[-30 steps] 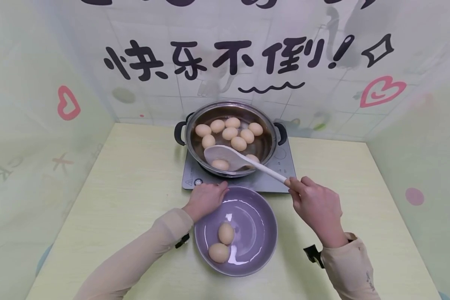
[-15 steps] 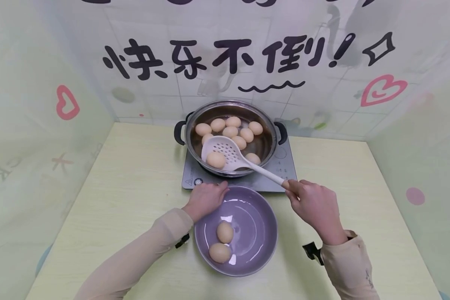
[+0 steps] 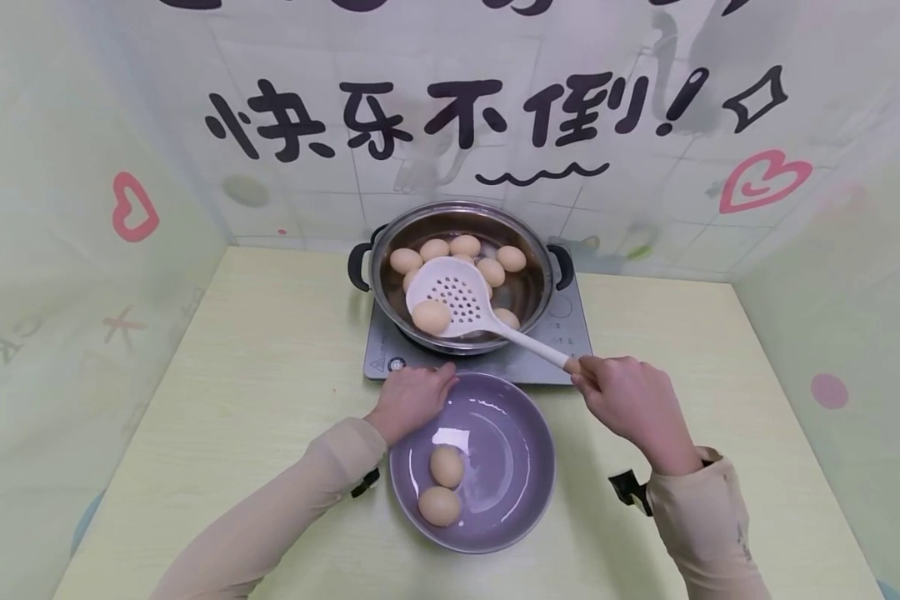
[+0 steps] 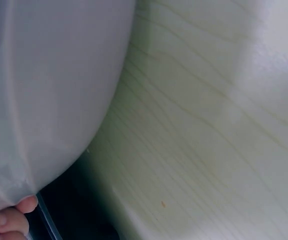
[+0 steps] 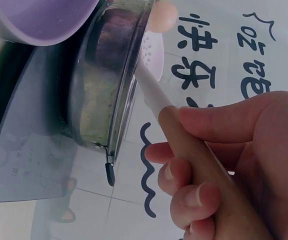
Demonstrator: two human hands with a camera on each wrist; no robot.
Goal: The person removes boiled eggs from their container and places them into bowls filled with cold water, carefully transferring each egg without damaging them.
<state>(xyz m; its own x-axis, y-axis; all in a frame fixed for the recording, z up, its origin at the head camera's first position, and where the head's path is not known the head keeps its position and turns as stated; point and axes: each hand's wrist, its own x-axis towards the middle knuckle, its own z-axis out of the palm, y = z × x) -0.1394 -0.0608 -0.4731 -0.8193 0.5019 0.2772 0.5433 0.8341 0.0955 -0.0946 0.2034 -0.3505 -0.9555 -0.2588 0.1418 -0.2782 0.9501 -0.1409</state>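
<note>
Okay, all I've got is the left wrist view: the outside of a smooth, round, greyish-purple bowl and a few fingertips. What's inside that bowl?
Observer: The bowl holds two smooth light-brown eggs.
Operator: And the person's right hand, what's it gripping?
Observer: It grips the wooden handle of a white perforated spoon.
Operator: Anything on the spoon?
Observer: Yes, a single light-brown egg, held over the black-handled round metal pot.
</note>
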